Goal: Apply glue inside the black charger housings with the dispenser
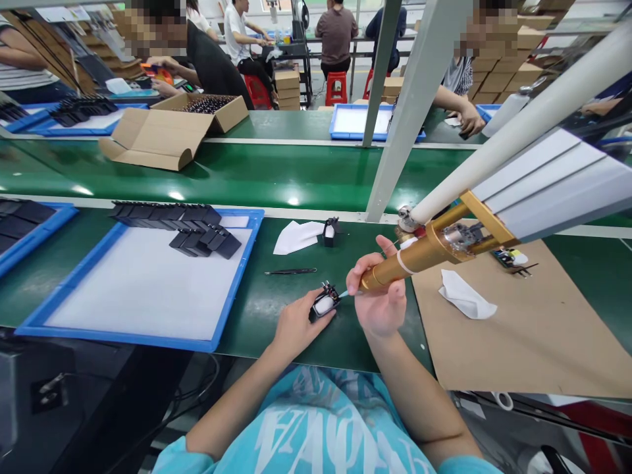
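My left hand (299,324) rests on the green bench, its fingers closed round a small black plug adapter housing (324,305) with a white part inside and metal pins at its top. My right hand (380,296) grips a gold-coloured glue dispenser (395,268) near its lower end. The dispenser's pale blue nozzle (344,294) points left and meets the right side of the housing; whether glue is coming out is too small to tell. Just beyond the hands lie black tweezers (290,271), a white cloth (296,237) and another black housing (330,232).
On the left stands a blue-rimmed tray (239,280) with several black housings. Brown cardboard (523,349) to the right carries a white cloth (464,294) and a circuit board (511,259). A white post (409,112) rises behind the dispenser. Across the green belt (276,171), people work.
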Motion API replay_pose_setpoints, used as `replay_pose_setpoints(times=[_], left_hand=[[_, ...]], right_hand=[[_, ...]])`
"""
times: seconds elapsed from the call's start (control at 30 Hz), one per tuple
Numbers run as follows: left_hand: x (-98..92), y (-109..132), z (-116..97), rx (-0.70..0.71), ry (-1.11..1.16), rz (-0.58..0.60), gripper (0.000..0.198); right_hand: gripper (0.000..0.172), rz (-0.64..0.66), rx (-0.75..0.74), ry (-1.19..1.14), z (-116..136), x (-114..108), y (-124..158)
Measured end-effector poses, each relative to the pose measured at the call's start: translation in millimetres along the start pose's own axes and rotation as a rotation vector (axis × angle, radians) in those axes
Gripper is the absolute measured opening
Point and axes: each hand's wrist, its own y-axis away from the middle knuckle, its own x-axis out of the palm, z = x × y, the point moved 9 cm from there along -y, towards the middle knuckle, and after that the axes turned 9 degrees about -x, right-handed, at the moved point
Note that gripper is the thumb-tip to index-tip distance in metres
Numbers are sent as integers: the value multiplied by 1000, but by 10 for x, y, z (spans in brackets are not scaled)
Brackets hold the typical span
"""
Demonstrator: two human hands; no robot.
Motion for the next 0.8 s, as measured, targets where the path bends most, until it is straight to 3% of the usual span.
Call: replay_pose_setpoints(times=[0.2,0.57,0.8], left_hand=[[-140,-38,-137,23,76,-20,35],[-187,-61,-174,4,154,-18,33],[-131,-74,-121,-59,161,21,37]], right_hand=[[53,-1,4,37,-8,2,1],[29,31,-51,18,27,-12,-5],[48,9,-14,17,16,9,-9]])
